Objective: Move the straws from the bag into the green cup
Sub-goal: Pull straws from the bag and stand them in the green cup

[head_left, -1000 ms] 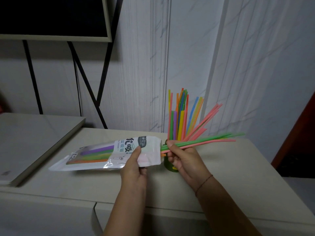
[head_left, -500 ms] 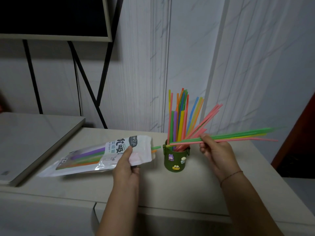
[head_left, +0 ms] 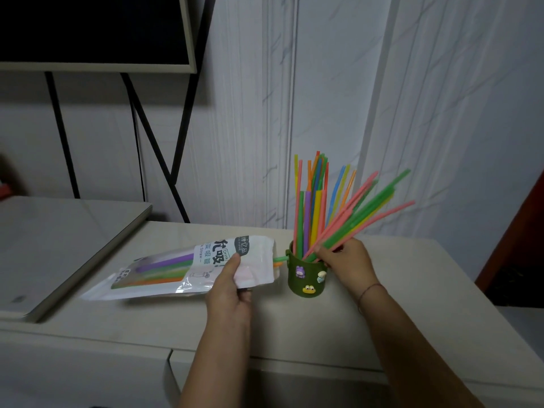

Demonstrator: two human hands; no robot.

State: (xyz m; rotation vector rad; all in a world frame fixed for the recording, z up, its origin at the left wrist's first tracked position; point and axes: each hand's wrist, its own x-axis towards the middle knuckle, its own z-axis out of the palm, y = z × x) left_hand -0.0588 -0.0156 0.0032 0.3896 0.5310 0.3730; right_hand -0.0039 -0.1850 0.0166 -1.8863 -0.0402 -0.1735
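My left hand [head_left: 228, 290] grips the bag [head_left: 164, 275] near its open mouth, thumb on top, holding it low and nearly flat over the tabletop [head_left: 294, 328]. Purple, green and orange straws [head_left: 167, 265] lie inside, and one green tip pokes out toward the green cup [head_left: 306, 275] just beside it. My right hand [head_left: 347, 267] has its fingers [head_left: 325, 253] curled round a slanting bundle [head_left: 362, 213] of green, pink and yellow straws, whose lower ends sit inside the upright cup among many others.

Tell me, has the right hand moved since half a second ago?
Yes. The right hand came back left, up against the green cup, tilting its straws into it.
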